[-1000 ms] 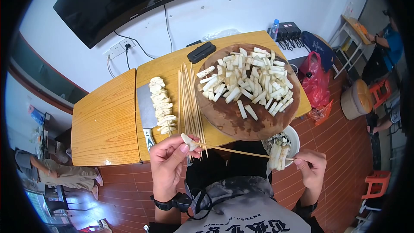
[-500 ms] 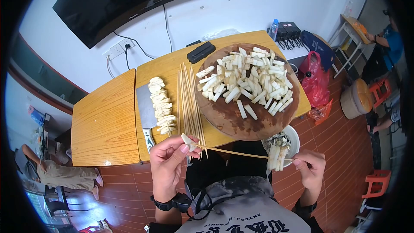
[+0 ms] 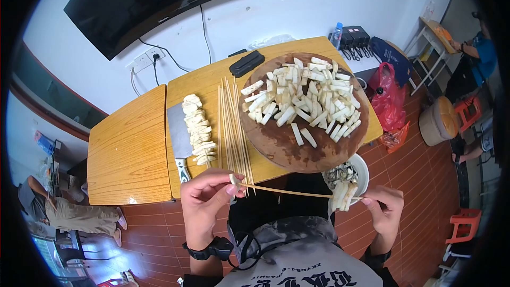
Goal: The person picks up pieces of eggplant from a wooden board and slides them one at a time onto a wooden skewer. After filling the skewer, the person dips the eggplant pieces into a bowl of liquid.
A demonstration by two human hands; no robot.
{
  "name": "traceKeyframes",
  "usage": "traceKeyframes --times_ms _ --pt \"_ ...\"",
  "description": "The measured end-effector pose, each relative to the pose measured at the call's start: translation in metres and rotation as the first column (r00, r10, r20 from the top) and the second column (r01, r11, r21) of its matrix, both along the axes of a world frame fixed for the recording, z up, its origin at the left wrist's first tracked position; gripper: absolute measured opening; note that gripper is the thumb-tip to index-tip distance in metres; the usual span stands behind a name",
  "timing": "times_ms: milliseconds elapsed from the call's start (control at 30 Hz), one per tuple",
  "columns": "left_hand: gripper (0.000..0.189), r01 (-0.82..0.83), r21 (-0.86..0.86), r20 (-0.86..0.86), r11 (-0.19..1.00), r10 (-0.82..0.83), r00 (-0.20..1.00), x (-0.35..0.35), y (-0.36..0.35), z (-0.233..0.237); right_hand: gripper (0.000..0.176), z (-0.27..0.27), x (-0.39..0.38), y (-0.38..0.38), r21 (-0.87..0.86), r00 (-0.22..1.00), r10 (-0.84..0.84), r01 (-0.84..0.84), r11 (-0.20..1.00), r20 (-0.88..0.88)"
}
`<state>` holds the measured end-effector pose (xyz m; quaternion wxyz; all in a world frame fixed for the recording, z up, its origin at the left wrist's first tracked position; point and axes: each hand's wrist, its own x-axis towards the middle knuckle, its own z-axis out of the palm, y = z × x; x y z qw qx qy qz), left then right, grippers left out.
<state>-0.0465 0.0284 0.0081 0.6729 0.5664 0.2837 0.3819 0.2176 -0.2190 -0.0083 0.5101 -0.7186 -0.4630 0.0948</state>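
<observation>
Your left hand pinches one small pale piece between the thumb and fingers. Your right hand grips one end of a thin wooden stick, with the thumb pressed on it. The stick goes across in front of you, from your right hand to the piece in your left. Its far end meets that piece, but it is too small to tell if it has gone in. A few pale strips sit side by side on the stick, close to your right hand. In this view they cover part of a white bowl, which has dark and pale bits in it. In front of you is a yellow wooden table. A round brown board lies on its right side, with a big heap of cut strips on top. Just left of the board lies a bunch of bare sticks. Left of those is a wide knife, its handle pointing toward you. A row of pale pieces lies over the blade, and a stick end pokes out at the near end. A black case lies behind the bare sticks, near the wall.
</observation>
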Motion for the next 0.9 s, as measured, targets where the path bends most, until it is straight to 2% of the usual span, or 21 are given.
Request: traceKeyframes --times_ms 333,733,833,900 --pt "0.016 0.028 0.022 0.0 0.999 -0.028 1.0 0.002 -0.003 0.001 0.007 -0.009 0.002 -0.006 -0.022 0.996 -0.016 0.014 1.0 -0.091" --pt "0.022 0.154 -0.055 0.106 0.986 -0.148 0.983 -0.001 -0.002 -0.006 0.006 -0.006 0.005 -0.004 -0.001 0.999 -0.006 0.006 1.0 -0.05" --pt "0.022 0.17 -0.115 0.122 0.979 -0.155 0.98 0.0 -0.004 -0.006 0.017 -0.014 0.007 -0.006 0.033 0.999 -0.007 0.008 0.999 -0.048" --pt "0.021 0.182 -0.136 0.137 0.974 -0.163 0.977 0.001 -0.004 -0.005 0.017 -0.015 0.008 -0.006 0.034 0.999 -0.006 0.008 0.999 -0.036"
